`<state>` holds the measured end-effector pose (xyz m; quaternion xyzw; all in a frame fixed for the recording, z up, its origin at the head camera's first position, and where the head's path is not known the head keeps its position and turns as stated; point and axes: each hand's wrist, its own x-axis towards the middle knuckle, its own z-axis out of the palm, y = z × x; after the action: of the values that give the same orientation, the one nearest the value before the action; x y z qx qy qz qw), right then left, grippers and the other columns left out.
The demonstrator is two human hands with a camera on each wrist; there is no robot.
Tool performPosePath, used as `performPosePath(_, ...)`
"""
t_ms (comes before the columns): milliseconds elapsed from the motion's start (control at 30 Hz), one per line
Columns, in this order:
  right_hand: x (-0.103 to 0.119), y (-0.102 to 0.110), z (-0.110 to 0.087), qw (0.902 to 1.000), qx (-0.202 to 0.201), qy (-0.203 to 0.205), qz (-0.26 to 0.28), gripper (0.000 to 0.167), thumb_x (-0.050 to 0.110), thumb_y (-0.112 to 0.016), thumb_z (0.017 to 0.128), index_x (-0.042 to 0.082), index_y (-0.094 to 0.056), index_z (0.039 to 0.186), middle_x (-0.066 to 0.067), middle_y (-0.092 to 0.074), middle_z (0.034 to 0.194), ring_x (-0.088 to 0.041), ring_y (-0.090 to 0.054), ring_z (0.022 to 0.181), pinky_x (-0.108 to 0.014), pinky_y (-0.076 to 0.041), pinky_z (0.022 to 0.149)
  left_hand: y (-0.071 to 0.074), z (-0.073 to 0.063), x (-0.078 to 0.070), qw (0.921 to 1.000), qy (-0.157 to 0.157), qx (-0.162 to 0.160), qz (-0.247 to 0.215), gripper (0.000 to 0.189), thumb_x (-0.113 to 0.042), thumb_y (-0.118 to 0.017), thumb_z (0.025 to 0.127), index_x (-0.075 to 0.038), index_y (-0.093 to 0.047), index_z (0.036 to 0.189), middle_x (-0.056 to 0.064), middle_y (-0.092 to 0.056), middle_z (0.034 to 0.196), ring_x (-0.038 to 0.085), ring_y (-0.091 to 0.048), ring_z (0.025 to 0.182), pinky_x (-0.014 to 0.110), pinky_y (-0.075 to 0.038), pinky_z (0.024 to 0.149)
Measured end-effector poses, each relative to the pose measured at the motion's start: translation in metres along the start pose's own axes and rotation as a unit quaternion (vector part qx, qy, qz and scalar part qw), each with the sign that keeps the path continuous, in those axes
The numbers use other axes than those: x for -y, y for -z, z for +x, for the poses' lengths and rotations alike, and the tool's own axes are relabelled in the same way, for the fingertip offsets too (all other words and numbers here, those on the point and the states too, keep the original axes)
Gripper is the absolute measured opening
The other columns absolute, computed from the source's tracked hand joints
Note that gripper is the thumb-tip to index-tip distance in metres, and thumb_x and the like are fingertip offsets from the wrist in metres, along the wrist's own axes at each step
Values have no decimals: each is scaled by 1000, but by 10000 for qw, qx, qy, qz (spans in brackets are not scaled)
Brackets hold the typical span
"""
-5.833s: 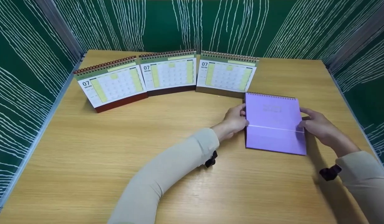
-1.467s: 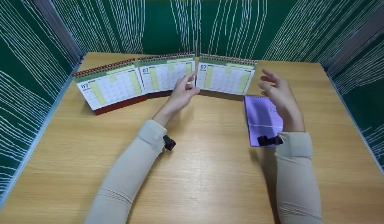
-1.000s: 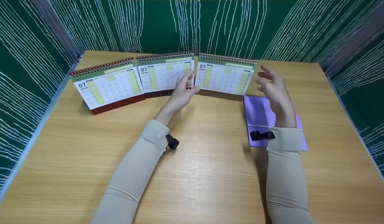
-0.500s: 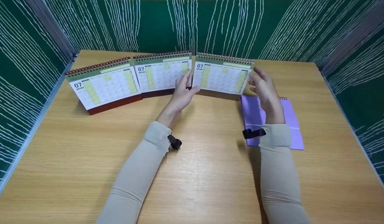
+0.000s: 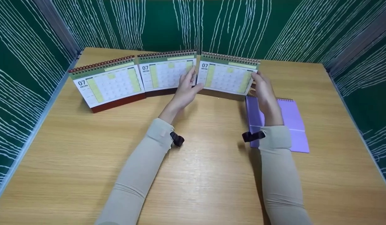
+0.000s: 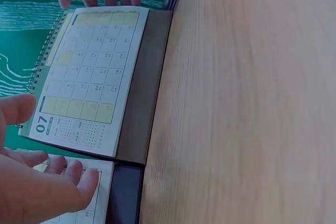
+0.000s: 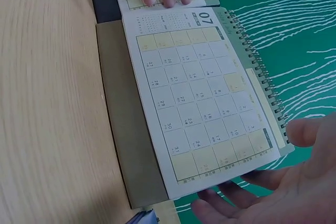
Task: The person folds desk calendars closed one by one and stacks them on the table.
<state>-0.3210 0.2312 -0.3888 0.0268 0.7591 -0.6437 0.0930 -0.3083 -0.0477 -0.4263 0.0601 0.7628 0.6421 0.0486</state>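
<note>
A desk calendar (image 5: 227,75) with a brown base stands at the right of a curved row, its page headed 07. My left hand (image 5: 183,92) hovers at its left edge, overlapping the middle calendar (image 5: 165,75), thumb and fingers apart. In the left wrist view, the left hand (image 6: 42,182) shows relaxed fingers and nothing in them. At the other side, my right hand (image 5: 266,93) has its fingertips right at the right calendar's edge. The right wrist view shows the right hand's thumb (image 7: 304,132) off the page and its fingers partly behind the edge.
A purple-covered desk calendar (image 5: 294,125) stands at the right, partly hidden by my right forearm. Farthest left is a calendar (image 5: 113,84) with a red base. All stand on a wooden table (image 5: 193,175) between green walls with white streaks (image 5: 161,25).
Both hands have left the purple calendar they held at the sides. My left hand moved to the row's right-hand gap. My right hand came leftward to the right calendar's edge.
</note>
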Motion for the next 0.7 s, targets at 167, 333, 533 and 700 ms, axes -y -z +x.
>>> performPosePath(167,-2,-1,-4,9999,-29,49,104,66,46,-29,114,19,-12,173,-11,-29,170,-30,-36,148,-48,-29,124,-2,2,1,9997,57,72,206,80,-23,-61,106,-23,-16,172,6,-16,173,20,-27,155,35,-27,127)
performPosePath(333,-2,-3,-6,9999,1,79,126,66,46,-30,114,21,-12,173,-11,-30,169,-31,-38,149,-48,-29,125,-3,2,2,9998,90,91,170,81,-21,-61,106,-24,-14,173,6,-15,172,20,-28,151,38,-29,126)
performPosePath(533,-3,-3,-6,10000,-74,21,63,69,48,-31,114,21,-8,173,-12,-27,171,-31,-34,152,-48,-28,126,-8,2,3,9998,34,71,168,82,-17,-61,105,-24,-14,173,6,-18,169,20,-31,145,38,-31,124)
performPosePath(700,-4,-2,-7,9997,-134,94,170,69,48,-32,113,22,-9,173,-14,-34,163,-30,-41,144,-46,-33,122,-10,2,4,9999,-98,65,91,81,-16,-61,106,-23,-15,172,6,-18,169,20,-30,146,39,-30,124)
